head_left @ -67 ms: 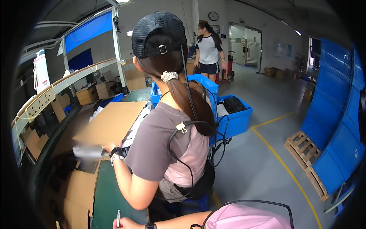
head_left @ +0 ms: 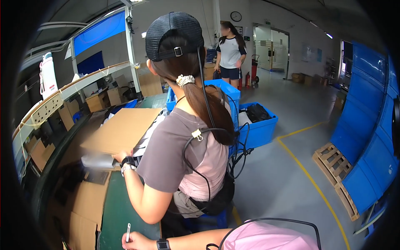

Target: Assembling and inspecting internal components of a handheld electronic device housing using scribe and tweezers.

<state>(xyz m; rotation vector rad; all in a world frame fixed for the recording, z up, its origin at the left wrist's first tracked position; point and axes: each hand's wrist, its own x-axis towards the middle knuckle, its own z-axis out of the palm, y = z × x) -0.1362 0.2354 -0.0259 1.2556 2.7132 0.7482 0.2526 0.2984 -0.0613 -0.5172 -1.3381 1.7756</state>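
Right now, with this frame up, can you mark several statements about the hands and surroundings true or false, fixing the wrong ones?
1. The wearer's right hand holds a slim white tool. True.
2. That wrist is bare. False: it wears a dark watch.
3. The nearer co-worker wears a dark cap. True.
4. The co-worker reaches into a blue crate. False: the visible hand is at the cardboard piece's edge.

This looks like a factory workshop, with its green workbench [head_left: 121, 204], wooden pallets [head_left: 347, 202], blue crates [head_left: 262, 131] and yellow floor line [head_left: 309, 178].
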